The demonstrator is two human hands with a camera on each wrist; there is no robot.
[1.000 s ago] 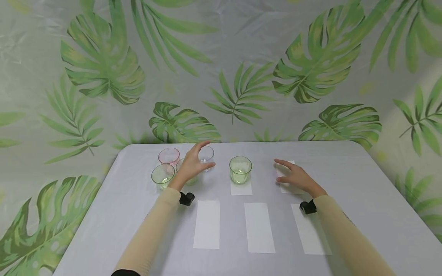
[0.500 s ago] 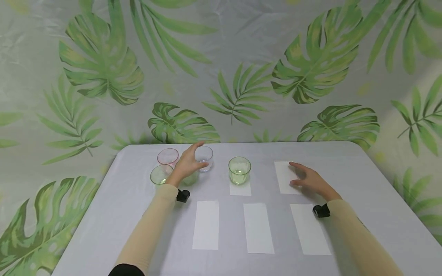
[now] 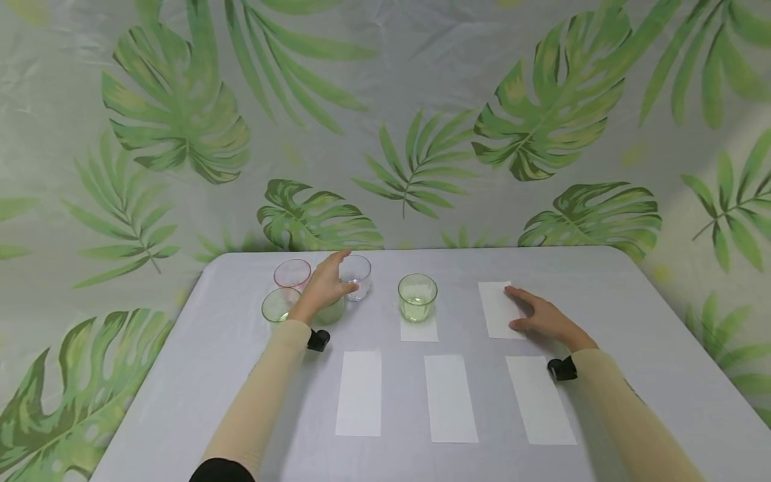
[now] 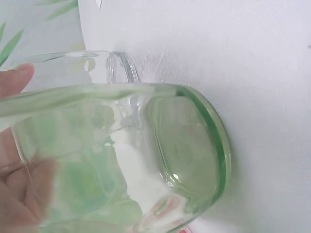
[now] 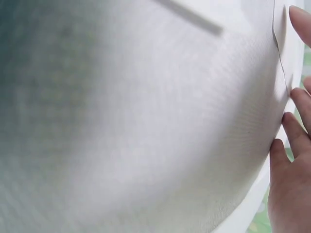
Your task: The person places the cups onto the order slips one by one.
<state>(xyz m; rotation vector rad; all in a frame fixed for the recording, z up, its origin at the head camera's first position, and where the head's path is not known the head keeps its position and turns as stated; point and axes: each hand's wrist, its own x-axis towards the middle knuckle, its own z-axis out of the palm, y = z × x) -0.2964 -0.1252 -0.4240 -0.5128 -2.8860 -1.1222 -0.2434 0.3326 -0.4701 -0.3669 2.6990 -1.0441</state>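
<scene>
My left hand (image 3: pixel 322 288) curls round the left side of a clear glass (image 3: pixel 363 274), with its thumb across the glass's near side. In the left wrist view a pale green glass (image 4: pixel 180 141) stands in front, partly covering the clear glass and my curled fingers. That green glass (image 3: pixel 332 313) shows below my left hand in the head view. My right hand (image 3: pixel 551 321) has relaxed fingers low over the right end of a white paper card (image 3: pixel 496 309). In the right wrist view its fingertips (image 5: pixel 277 145) are down close to the white cloth.
A pink-rimmed glass (image 3: pixel 289 271) and another green glass (image 3: pixel 277 306) stand left of my left hand. A further green glass (image 3: pixel 417 301) stands on a back-row card (image 3: pixel 419 333). Several cards, among them a middle one (image 3: pixel 450 402), lie nearer. Behind the table hangs a leaf-patterned cloth (image 3: pixel 421 80).
My left hand has drawn slightly left, its thumb now across the clear glass. My right hand has moved right, uncovering most of the back-right card. The glasses have stayed in place.
</scene>
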